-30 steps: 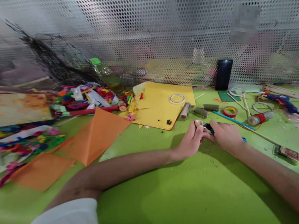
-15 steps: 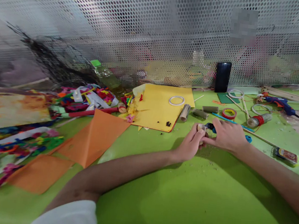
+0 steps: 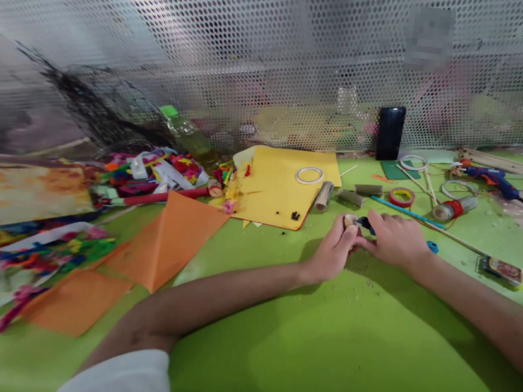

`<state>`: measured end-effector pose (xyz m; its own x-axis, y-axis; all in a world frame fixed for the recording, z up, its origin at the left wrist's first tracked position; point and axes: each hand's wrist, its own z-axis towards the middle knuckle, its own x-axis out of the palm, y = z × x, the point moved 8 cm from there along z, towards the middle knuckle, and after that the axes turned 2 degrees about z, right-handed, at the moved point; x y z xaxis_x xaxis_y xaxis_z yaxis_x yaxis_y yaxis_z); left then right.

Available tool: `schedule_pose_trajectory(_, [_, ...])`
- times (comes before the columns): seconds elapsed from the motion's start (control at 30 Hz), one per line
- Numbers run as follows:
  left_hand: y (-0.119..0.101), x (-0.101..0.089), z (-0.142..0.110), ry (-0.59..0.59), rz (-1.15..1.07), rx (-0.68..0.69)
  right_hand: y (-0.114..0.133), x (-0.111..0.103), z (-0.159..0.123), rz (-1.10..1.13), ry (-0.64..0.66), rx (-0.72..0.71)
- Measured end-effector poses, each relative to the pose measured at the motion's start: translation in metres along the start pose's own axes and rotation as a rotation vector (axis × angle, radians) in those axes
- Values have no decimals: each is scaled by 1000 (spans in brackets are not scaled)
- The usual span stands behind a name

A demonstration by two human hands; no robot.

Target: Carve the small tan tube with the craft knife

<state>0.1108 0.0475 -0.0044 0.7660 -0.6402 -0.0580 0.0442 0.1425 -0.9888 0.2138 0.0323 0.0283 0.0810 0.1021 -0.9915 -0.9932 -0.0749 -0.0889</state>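
Observation:
My left hand [image 3: 332, 255] is closed around a small pale round-ended piece [image 3: 349, 221], its fingers hiding most of it. Pressed close beside it, my right hand [image 3: 397, 238] grips a blue-handled tool [image 3: 432, 247]. The tool's dark front end points at the pale piece, and the fingers cover its middle, so its exact kind is unclear. Small crumbs [image 3: 368, 283] are scattered on the green table [image 3: 316, 368] below the hands. Short brownish tubes [image 3: 324, 196] lie just beyond my left hand.
Yellow sheets [image 3: 282, 186] with a white ring [image 3: 309, 176] lie ahead. Rightward are a red-rimmed tape roll [image 3: 401, 197], a blue glue gun [image 3: 487, 176] and a small labelled box [image 3: 502, 271]. A phone [image 3: 390, 133] leans on the mesh. Orange paper [image 3: 166, 235] and colourful scraps lie left.
Both hands stay together in nearly the same place. My right hand has shifted slightly, and less of the blue handle shows. The whole view has moved a little.

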Motion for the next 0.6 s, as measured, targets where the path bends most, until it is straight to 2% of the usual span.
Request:
schedule_pose_trajectory(0.2, [2,-2,1,-22,58,2,1,4,0,29,6,0])
schedule_pose_trajectory(0.4, [2,-10,4,-111,77,11,4,7,0,50,22,11])
schedule_pose_trajectory(0.6, [1,-3,4,-21,17,0,-3,-2,-1,18,-29,32])
